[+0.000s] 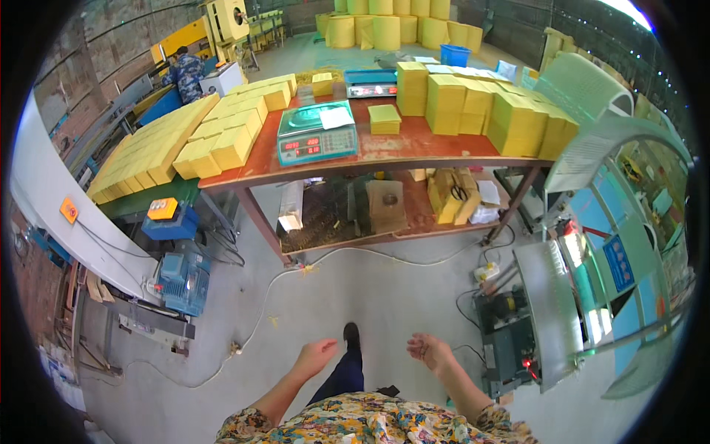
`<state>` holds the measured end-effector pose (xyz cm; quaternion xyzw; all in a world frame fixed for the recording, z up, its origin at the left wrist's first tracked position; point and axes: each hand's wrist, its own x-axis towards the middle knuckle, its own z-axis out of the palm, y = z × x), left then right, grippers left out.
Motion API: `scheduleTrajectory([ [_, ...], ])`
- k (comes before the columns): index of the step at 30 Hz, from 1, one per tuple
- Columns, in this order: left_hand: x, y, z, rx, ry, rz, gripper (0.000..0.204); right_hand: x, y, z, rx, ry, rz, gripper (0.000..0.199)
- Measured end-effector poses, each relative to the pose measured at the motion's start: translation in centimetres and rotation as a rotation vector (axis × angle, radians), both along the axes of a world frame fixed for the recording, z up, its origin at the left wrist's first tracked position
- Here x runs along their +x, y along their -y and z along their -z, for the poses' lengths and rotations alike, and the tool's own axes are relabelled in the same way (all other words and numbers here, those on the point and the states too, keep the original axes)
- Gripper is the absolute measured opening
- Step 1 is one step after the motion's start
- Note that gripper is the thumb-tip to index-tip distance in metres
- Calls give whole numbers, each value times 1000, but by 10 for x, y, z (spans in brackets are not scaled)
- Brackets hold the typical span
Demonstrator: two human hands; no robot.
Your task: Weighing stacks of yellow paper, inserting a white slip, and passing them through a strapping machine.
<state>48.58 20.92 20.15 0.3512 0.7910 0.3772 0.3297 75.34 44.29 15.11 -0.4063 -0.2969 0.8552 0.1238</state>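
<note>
At lower centre, the left hand (319,355), apart or together I cannot tell, and the right hand (430,351), fingers apart, are hovering before the table (444,146).

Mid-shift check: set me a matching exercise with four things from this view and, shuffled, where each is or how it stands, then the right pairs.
1. teal digital scale
2. orange push-button box
3. blue finned motor
4. right hand

A. on top of a blue box
B. to the right of the dark shoe
C. on the red tabletop, display lit
D. by the lower end of the white slanted panel

Pairs: 1-C, 2-A, 3-D, 4-B
</note>
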Motion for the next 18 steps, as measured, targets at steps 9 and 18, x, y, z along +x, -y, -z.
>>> scheduleTrajectory([
  [9, -229, -271, -130, 404, -120, -82, 19, -254, -136, -40, -6, -211, -87, 32],
  [18, -380, -482, -205, 231, -875, 9, 47, -411, -320, -148, 388, -320, -258, 30],
])
